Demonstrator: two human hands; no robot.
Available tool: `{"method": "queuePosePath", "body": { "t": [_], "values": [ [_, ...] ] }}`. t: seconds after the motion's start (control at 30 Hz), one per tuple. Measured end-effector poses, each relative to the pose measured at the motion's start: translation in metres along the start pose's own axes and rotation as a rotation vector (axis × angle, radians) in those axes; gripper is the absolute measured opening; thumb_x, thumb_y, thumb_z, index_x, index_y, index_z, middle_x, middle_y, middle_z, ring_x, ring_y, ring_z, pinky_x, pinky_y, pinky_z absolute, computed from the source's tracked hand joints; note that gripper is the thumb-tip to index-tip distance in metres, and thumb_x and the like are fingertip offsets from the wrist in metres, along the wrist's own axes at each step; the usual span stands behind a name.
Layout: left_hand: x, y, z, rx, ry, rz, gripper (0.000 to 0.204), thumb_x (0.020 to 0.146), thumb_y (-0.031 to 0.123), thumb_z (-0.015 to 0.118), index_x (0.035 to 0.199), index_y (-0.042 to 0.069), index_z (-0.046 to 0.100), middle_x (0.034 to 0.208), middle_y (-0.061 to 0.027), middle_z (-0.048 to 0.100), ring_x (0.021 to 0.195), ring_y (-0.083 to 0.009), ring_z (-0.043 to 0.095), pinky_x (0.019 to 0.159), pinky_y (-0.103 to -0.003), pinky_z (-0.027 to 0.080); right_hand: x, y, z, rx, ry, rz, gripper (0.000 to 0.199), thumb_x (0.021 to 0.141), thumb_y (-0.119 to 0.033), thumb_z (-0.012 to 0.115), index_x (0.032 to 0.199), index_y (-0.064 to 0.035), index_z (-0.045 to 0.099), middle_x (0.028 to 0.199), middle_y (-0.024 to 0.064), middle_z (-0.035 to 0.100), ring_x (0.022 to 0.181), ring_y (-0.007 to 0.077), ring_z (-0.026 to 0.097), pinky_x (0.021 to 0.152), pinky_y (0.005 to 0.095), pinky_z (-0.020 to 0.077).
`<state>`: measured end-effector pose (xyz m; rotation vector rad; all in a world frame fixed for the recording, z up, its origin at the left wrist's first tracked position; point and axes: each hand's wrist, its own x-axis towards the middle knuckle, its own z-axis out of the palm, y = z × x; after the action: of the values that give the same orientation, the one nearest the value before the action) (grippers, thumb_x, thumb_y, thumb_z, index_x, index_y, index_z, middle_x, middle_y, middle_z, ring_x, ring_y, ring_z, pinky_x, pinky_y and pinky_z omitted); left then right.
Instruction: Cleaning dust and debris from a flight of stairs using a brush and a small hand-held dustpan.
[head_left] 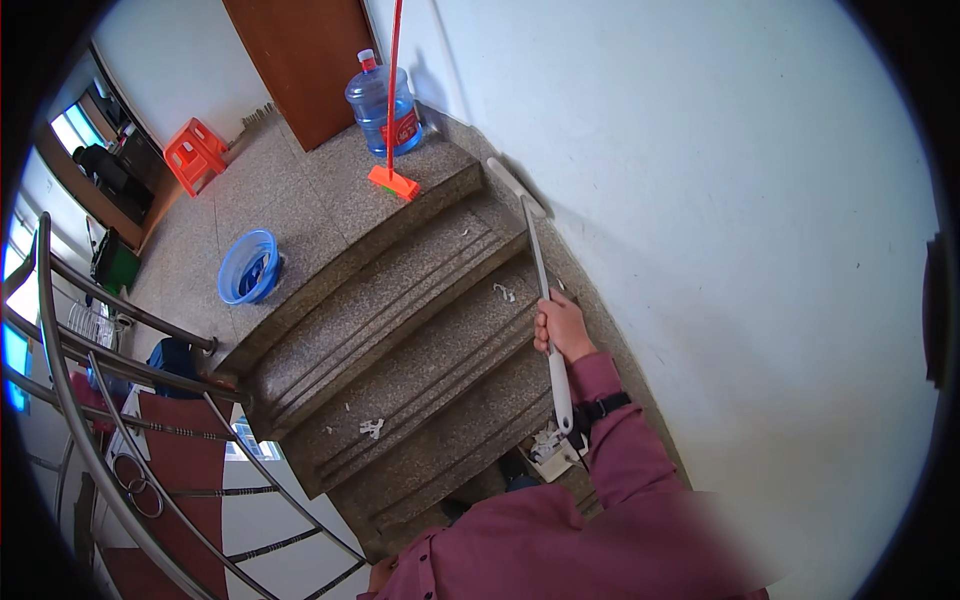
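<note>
My right hand [565, 326] is closed around the pale handle of a long-handled brush [537, 245]. The brush's light-coloured head rests along the stone skirting at the foot of the white wall, beside the top step. Of my left hand [381, 574], only a small part shows at the lower edge by the railing, with its fingers hidden. White scraps [371, 428] lie on the speckled stone steps [420, 360]. A pale dustpan [556, 455] with white bits in it sits low on the stairs, partly behind my right arm.
A metal railing [130, 320] curves along the left. On the landing stand a blue basin [249, 268] with something dark blue inside, a red-handled orange broom [394, 184], a large water bottle [383, 105] and an orange stool [195, 155]. A person [112, 175] bends in a far doorway.
</note>
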<state>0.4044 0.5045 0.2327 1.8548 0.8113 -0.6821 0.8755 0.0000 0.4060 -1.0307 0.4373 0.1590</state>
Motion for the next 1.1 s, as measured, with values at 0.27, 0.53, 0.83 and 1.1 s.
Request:
{"method": "queuePosePath", "body": {
  "t": [0.27,0.53,0.83,1.1],
  "values": [
    [-0.032,0.07,0.001,0.003,-0.109,-0.011,0.048,0.097,0.033,0.065,0.139,0.012,0.056,0.135,-0.0107,0.057,0.122,-0.0263,0.049,0.104,-0.036,0.038,-0.027,-0.009,0.036,0.065,-0.014,0.064,0.012,0.099,-0.013,0.05,0.088,-0.0144,0.044,0.063,-0.001,0.044,0.043,0.0119,0.043,0.037,0.0318,0.0359],
    [0.01,-0.025,-0.006,0.196,-0.096,-0.027,0.066,0.092,0.043,0.069,0.146,0.01,0.05,0.142,-0.013,0.053,0.13,-0.0272,0.046,0.108,-0.037,0.039,-0.003,-0.05,0.067,0.113,-0.114,0.021,0.009,0.097,-0.012,0.05,0.09,-0.0133,0.046,0.064,-0.0007,0.047,0.044,0.0105,0.044,0.039,0.0301,0.0383],
    [0.01,0.019,-0.008,0.474,-0.029,0.146,0.041,0.088,0.036,0.064,0.118,0.01,0.07,0.105,-0.024,0.071,0.105,-0.0402,0.068,0.087,-0.046,0.053,0.018,-0.031,0.04,0.176,0.029,0.028,0.028,0.097,-0.021,0.05,0.072,-0.0102,0.046,0.057,0.0046,0.045,0.045,0.0159,0.041,0.042,0.0331,0.0358],
    [0.024,-0.018,-0.007,0.39,0.023,0.192,0.041,0.086,0.033,0.063,0.119,0.01,0.07,0.107,-0.0257,0.07,0.107,-0.0417,0.067,0.089,-0.046,0.054,-0.015,-0.018,0.035,0.282,0.084,0.074,0.026,0.099,-0.019,0.052,0.075,-0.0098,0.048,0.059,0.0028,0.047,0.046,0.0146,0.042,0.045,0.0287,0.0368]
  ]
}}
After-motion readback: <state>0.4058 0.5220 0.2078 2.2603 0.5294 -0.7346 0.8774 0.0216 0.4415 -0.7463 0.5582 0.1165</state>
